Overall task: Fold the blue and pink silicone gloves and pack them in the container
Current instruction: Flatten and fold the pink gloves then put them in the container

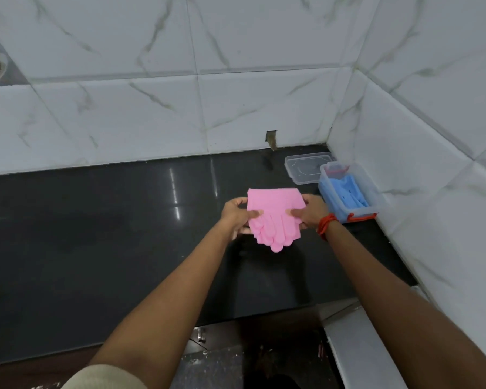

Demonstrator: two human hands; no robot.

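The pink gloves point(272, 217) are folded into a stacked bundle and held above the dark countertop, finger ends pointing toward me. My left hand point(236, 214) grips the bundle's left edge and my right hand point(309, 210) grips its right edge, thumbs on top. A clear plastic container point(376, 197) with red clips stands to the right near the wall corner. The blue gloves point(345, 192) lie folded inside it.
The container's clear lid point(300, 167) lies flat just behind and left of it. The black countertop point(96, 234) meets white marble-tiled walls at the back and right. Its front edge runs below my forearms.
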